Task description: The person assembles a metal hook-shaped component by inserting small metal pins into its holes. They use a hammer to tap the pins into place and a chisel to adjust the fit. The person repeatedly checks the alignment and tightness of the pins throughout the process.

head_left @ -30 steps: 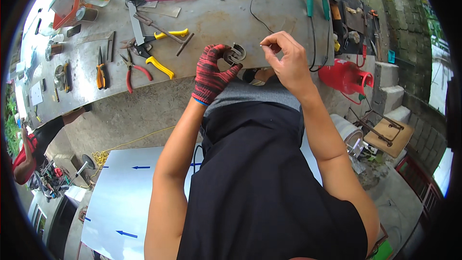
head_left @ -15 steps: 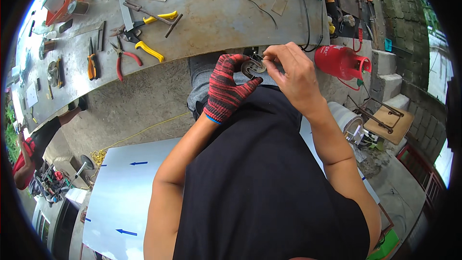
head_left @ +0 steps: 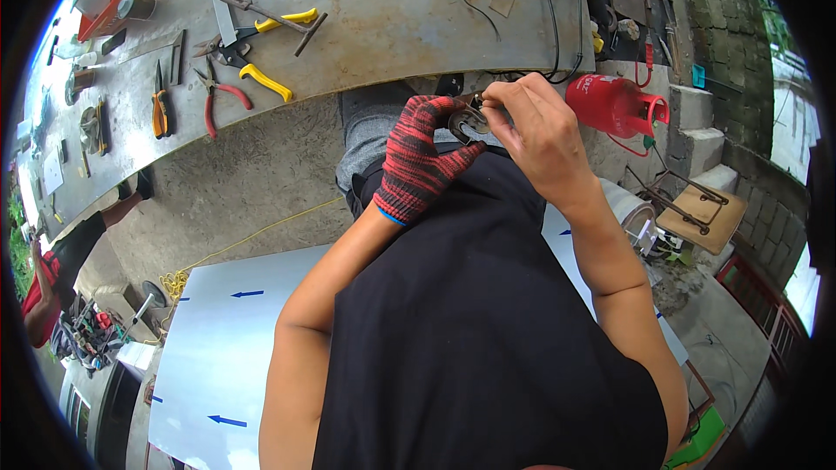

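My left hand [head_left: 418, 157] wears a red and black knitted glove with a blue cuff edge. Its thumb and fingers are closed around a small curved, C-shaped metal piece [head_left: 458, 128], held just past the table's near edge, in front of my body. Bare, my right hand [head_left: 544, 135] pinches at the upper right of that piece, thumb against forefinger. Whatever lies between those fingertips is too small to make out.
On the metal table [head_left: 383, 26] lie yellow-handled snips [head_left: 266, 83], red-handled pliers [head_left: 233, 96], orange-handled pliers [head_left: 160, 113] and a T-shaped rod [head_left: 305, 33]. A red gas cylinder [head_left: 610, 104] stands to the right, near a stool [head_left: 701, 218]. Another person [head_left: 83, 248] is at far left.
Both hands have shifted slightly right with the metal piece, which has turned a little between them. The table and tools sit slightly higher and further left in the view.
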The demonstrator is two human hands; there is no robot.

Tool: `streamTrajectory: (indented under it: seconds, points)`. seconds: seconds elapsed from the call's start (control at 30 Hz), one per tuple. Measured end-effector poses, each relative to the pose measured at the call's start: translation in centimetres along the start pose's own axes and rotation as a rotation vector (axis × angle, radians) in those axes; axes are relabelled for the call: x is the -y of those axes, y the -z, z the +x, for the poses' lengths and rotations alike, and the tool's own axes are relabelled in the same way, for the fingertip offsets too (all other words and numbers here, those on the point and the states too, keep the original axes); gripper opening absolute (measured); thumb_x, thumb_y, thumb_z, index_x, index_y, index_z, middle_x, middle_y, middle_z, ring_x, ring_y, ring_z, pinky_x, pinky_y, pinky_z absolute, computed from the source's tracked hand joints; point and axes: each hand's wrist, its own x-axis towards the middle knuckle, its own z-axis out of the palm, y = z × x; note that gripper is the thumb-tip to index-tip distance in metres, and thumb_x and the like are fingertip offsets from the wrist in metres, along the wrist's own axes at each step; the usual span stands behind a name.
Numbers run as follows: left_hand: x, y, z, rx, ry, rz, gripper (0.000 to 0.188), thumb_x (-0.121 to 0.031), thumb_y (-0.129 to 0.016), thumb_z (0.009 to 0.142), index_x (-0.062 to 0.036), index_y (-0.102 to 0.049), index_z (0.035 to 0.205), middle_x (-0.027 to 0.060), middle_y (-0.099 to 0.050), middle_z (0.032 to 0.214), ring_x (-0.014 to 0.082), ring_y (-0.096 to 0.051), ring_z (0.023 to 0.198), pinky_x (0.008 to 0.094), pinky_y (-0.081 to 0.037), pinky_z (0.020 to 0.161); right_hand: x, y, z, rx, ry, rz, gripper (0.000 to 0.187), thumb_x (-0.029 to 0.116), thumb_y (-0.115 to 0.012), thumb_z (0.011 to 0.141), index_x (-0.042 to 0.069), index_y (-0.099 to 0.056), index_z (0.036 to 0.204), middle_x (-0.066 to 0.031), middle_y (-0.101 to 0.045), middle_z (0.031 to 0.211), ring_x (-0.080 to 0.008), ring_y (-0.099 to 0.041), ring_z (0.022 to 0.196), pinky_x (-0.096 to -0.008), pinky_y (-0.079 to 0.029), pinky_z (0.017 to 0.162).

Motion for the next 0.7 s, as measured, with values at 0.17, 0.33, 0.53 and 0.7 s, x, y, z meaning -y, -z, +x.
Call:
streamTrajectory:
  seconds: [0.17,0.33,0.53,0.7]
  points:
    - [-0.2,0.3,-0.1,-0.004,-0.008,-0.009,0.062,-0.009,-0.093,0.071,-0.0048,-0.061,0.125,0.0101,-0.063,0.115,0.0236,-0.068,0.104,0.0367,-0.056,0.091,0.2,0.3,0.2,0.003,-0.002,0.023,0.03,-0.009,-0.078,0.079,0.002,-0.065,0.104,-0.0103,-0.068,0.086,-0.027,-0.068,0.083,-0.0376,-0.054,0.071]
    - [-0.4,0.4,-0.2,0.009,0.043,-0.096,0.062,-0.011,-0.094,0.071,-0.005,-0.062,0.124,0.0094,-0.064,0.114,0.0225,-0.068,0.103,0.0358,-0.055,0.09,0.2,0.4,-0.1,-0.021,-0.193,0.197,0.023,-0.001,-0.078,0.084,0.004,-0.066,0.103,-0.0073,-0.069,0.088,-0.0228,-0.067,0.079,-0.0357,-0.055,0.072]
    - [-0.2,0.8,-0.3,-0.023,0.007,-0.124,0.062,-0.012,-0.094,0.07,-0.0054,-0.063,0.123,0.0104,-0.066,0.116,0.0239,-0.07,0.105,0.0358,-0.058,0.093,-0.7,1.7,-0.5,-0.102,-0.364,0.25,0.019,-0.001,-0.075,0.089,0.002,-0.067,0.106,-0.0063,-0.073,0.097,-0.0174,-0.067,0.079,-0.0308,-0.054,0.074]
    - [0.1,1.0,-0.2,0.002,-0.023,-0.139,0.062,-0.012,-0.094,0.07,-0.0057,-0.062,0.123,0.01,-0.066,0.116,0.0235,-0.07,0.105,0.0355,-0.058,0.093,-0.9,2.0,-0.9,-0.109,-0.38,0.257,0.017,-0.004,-0.07,0.091,0.003,-0.067,0.106,-0.007,-0.073,0.096,-0.0185,-0.067,0.079,-0.0317,-0.054,0.075]
